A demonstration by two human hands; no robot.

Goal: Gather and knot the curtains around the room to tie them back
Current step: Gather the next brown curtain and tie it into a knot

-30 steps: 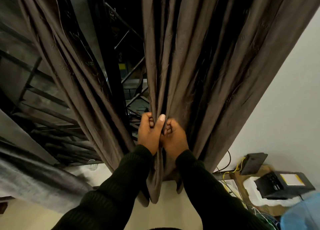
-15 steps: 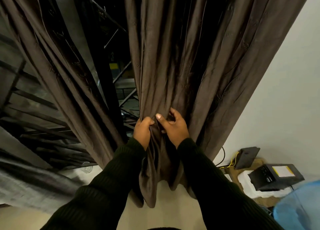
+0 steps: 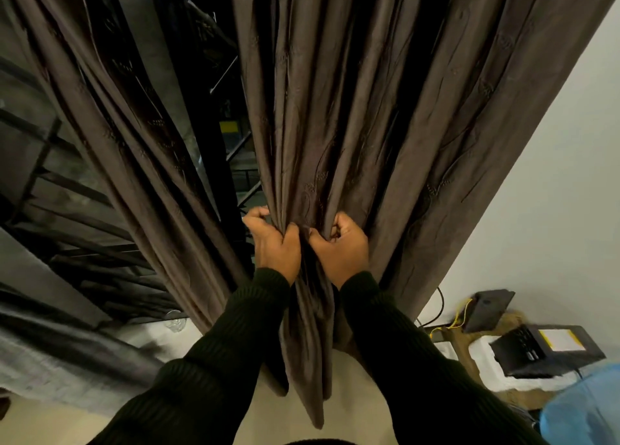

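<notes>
Pale floor [image 3: 174, 421] underfoot, white wall [image 3: 553, 176] to the right, dark glazing with metal bars behind the drapes. Nearest the grip: both hands bunch the right curtain [image 3: 335, 109] at one level, about waist height by the look of it. Left hand [image 3: 276, 246] has fingers curled round the panel's left edge folds, thumb across the front. Right hand [image 3: 340, 248] is just beside it, thumb and curled fingers pinching the next pleats, knuckles almost touching the left. Below the grip a gathered tail hangs loose between the sleeves, end clear of the floor. Above the grip the folds fan out and up. Handling, my read: soft, medium-weight woven cloth with embroidery, drapes freely, slight sheen so probably a bit slippery; won't hold a bunch unless squeezed, not fragile. Best hold is right where the hands are, whole width collected into one rope before looping the tail into a knot. Right-hand part of the panel is still ungathered. Left of the grip, a second curtain [image 3: 127, 143] hangs apart, untouched. Further right on the floor: black boxes [image 3: 543, 350] and yellow wires, blue thing at the corner. Versus half a second back: right hand was spread over the folds, now it's closed on them, and both hands sit closer together.
</notes>
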